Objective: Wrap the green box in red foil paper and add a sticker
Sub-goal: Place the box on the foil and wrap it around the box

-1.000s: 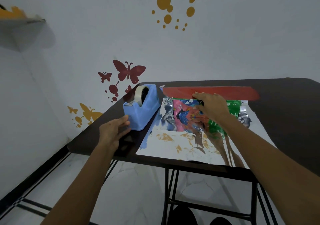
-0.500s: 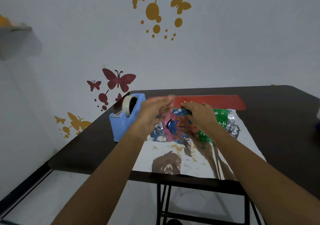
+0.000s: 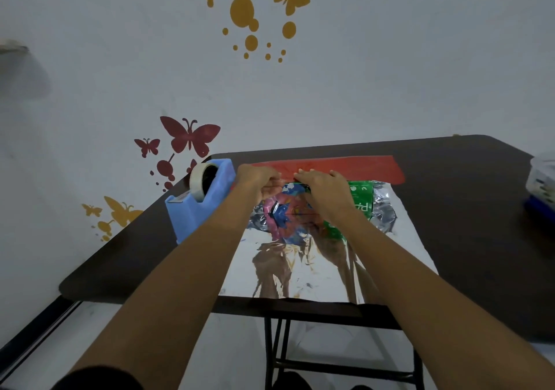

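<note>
Both hands meet at the far side of the foil sheet, on top of the box. Farthest left on the dark table (image 3: 468,233) stands a blue tape dispenser (image 3: 196,212), upright, with its roll of pale tape (image 3: 198,179) at the far end. It sits just beside the sheet's left edge.

Next comes the left hand (image 3: 259,179). Its fingers are curled in towards the palm at the top of the wrapped part, close to the right fingertips. Whether they pinch anything cannot be told.

The red foil paper (image 3: 303,272) lies silver side up, reaching to the near table edge. Its red face shows only as a long strip along the far edge. A flap of it covers the left part of the box, crumpled and mirroring pink and blue patches.

The right hand (image 3: 326,190) lies palm down on that flap with fingers fairly straight, pressing it onto the box. Right of it the green box (image 3: 360,199) is bare, lying on the sheet near its far edge.

At the table's right edge sits a small container (image 3: 543,179), well apart from the sheet.
</note>
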Tool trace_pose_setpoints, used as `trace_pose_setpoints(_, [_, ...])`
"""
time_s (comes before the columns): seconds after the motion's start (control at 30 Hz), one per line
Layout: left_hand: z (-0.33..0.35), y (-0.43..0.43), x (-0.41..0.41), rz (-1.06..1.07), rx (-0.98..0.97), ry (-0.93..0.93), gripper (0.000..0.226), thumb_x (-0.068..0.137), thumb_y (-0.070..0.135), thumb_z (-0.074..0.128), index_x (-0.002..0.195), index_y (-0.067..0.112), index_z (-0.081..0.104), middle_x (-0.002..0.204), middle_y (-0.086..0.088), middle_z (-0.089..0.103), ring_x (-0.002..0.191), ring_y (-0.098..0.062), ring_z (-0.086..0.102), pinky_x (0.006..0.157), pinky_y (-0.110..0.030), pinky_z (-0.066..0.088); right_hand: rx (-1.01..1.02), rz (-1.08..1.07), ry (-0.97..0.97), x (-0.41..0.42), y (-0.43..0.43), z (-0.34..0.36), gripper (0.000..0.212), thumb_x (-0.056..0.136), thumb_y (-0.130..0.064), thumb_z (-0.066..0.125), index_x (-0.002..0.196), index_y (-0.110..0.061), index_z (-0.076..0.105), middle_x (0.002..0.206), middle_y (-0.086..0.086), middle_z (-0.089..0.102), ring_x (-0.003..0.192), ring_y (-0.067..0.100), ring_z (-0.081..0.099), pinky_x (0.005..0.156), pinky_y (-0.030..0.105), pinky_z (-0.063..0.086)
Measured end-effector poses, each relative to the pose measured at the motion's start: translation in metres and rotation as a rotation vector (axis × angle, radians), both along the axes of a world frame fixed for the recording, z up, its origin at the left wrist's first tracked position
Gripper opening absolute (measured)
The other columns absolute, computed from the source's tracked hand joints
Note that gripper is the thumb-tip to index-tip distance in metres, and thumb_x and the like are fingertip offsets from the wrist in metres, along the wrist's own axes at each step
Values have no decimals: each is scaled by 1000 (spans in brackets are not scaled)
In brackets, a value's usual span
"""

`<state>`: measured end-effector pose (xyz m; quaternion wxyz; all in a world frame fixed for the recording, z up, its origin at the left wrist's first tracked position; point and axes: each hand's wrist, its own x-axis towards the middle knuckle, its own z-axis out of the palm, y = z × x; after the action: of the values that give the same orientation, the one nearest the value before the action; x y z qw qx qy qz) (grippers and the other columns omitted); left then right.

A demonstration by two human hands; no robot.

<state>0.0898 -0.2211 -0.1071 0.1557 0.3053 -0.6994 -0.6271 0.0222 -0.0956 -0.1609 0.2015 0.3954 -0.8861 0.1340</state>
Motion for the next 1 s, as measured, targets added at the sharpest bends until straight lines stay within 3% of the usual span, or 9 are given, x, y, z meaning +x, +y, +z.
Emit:
trace_pose_setpoints(0.13, [2, 1, -3, 17, -66, -48, 9, 89, -1, 58, 81, -6, 61, 32, -1, 53, 26, -6, 51, 32, -15, 43, -24, 17, -15, -1, -1, 1, 47, 96, -26, 49, 141, -27, 38, 149, -8, 36, 137, 12, 34, 113, 39, 21])
trace_pose_setpoints(0.4, [3, -1, -10, 20, -118, -155, 27, 87, -3, 60, 62, 3, 52, 28, -3, 45, 20, -7, 41, 27, -13, 32, -31, 15, -7, -3, -2, -3, 47, 95, -27, 51, 141, -27, 39, 148, -8, 37, 136, 12, 35, 113, 40, 22])
trace_pose_setpoints(0.57, [4, -4, -11, -30, -115, -208, 15, 90, 7, 63, 75, 4, 63, 39, -3, 55, 25, -5, 49, 32, -15, 43, -39, 15, -2, -4, -3, -2, 46, 95, -27, 52, 140, -27, 40, 147, -8, 38, 136, 12, 36, 112, 39, 24])
trace_pose_setpoints(0.63, [5, -3, -8, -68, -75, -159, 14, 88, 7, 64, 98, -3, 66, 60, -9, 65, 43, -7, 62, 46, -12, 51, -35, 15, -3, -4, -3, -2, 47, 95, -28, 53, 140, -27, 40, 147, -8, 38, 136, 11, 36, 112, 40, 23])
trace_pose_setpoints(0.73, [6, -2, -2, -94, -26, -129, 33, 90, 5, 60, 121, -7, 57, 114, -19, 65, 105, -21, 65, 92, -20, 47, -32, 15, -9, -3, -3, -2, 48, 94, -29, 53, 140, -27, 40, 148, -8, 38, 136, 11, 36, 112, 40, 23])
trace_pose_setpoints(0.77, [7, -2, -1, -107, -34, -140, 34, 90, 5, 59, 121, -8, 57, 115, -19, 65, 105, -21, 65, 94, -20, 44, -34, 16, -14, -3, -3, -1, 48, 94, -29, 53, 140, -27, 40, 148, -8, 38, 136, 11, 36, 112, 40, 23])
trace_pose_setpoints(0.87, [9, -1, 1, -137, -25, -167, 13, 86, 7, 64, 91, -5, 63, 76, -12, 71, 49, -11, 67, 86, -20, 48, -22, 13, -22, -2, -3, 0, 47, 95, -28, 52, 140, -27, 40, 148, -8, 37, 136, 11, 35, 112, 40, 23])
trace_pose_setpoints(0.93, [9, -1, 3, -137, -37, -176, 16, 86, 7, 64, 75, -1, 58, 67, -9, 69, 54, -12, 67, 86, -19, 50, -14, 13, -23, -1, -2, 0, 46, 96, -27, 51, 140, -27, 39, 149, -8, 37, 137, 11, 35, 112, 41, 23])
trace_pose_setpoints(1.0, [11, -1, 4, -138, -56, -192, 18, 85, 9, 65, 71, 0, 57, 76, -10, 69, 62, -13, 67, 65, -17, 55, -5, 14, -22, 0, -2, 0, 46, 96, -27, 50, 141, -27, 39, 149, -8, 36, 137, 11, 34, 112, 41, 24])
